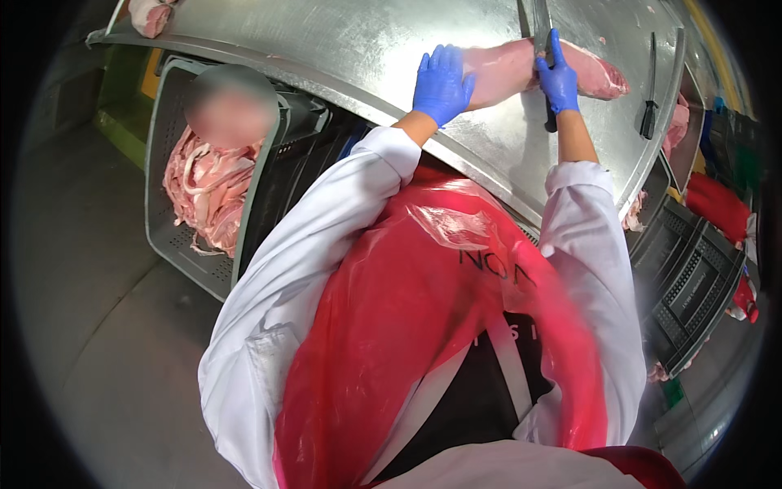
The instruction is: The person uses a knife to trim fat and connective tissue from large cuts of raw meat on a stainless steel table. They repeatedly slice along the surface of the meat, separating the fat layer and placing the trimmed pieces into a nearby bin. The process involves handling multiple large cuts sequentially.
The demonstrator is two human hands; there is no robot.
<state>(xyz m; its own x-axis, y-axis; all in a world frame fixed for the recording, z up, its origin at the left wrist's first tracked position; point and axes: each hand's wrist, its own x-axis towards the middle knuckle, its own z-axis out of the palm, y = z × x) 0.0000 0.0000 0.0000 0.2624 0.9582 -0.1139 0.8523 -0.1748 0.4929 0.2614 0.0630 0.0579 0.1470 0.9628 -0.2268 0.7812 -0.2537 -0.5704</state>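
A long piece of pale pink meat (505,65) lies across the steel table (326,33). My left hand (442,85), in a blue glove, rests flat against the meat's left end with its fingers stretched out. My right hand (560,81), also gloved, is closed on a long knife (542,24), index finger extended along it; the blade crosses the meat toward its right part. A thin dark-handled tool (648,116), perhaps a knife, lies at the table's right side.
A grey crate (167,240) of meat trimmings (208,187), partly blurred, stands below the table's left edge. Another meat piece (147,16) sits at the far left corner. Dark perforated crates (684,285) and more meat (676,126) are at the right, beside red material (717,204).
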